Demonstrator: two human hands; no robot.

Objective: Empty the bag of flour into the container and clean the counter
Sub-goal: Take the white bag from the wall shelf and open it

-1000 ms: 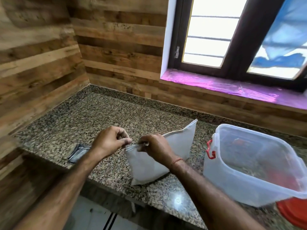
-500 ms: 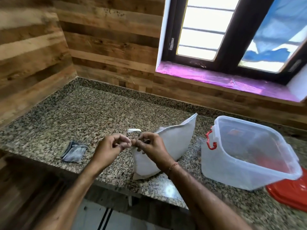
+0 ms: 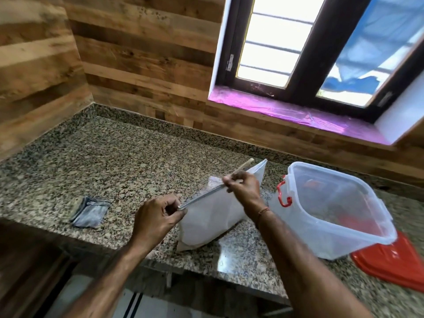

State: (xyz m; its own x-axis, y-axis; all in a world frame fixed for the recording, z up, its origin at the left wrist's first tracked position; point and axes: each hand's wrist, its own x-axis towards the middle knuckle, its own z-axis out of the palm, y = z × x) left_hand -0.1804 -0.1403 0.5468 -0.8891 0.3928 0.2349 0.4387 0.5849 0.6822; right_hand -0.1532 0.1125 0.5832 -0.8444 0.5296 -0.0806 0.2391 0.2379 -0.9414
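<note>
A white zip-top bag of flour (image 3: pixel 211 216) stands tilted on the granite counter (image 3: pixel 128 161) near its front edge. My left hand (image 3: pixel 158 216) pinches the near corner of the bag's zip strip. My right hand (image 3: pixel 243 189) pinches the strip farther along, toward the bag's far corner. The strip runs taut between both hands. To the right of the bag stands a clear plastic container (image 3: pixel 332 207) with a red latch (image 3: pixel 283 193), its lid off. A folded grey-blue cloth (image 3: pixel 90 211) lies on the counter to the left.
A red lid (image 3: pixel 394 260) lies partly under the container at the right. Wood-panelled walls close the counter at the left and back. A window with a purple-lit sill (image 3: pixel 298 115) is behind the container. The counter's front edge drops to the floor below my arms.
My hands were together at the bag's near corner; now my right hand has slid along the zip strip toward the far corner. The camera has tilted, shifting the view.
</note>
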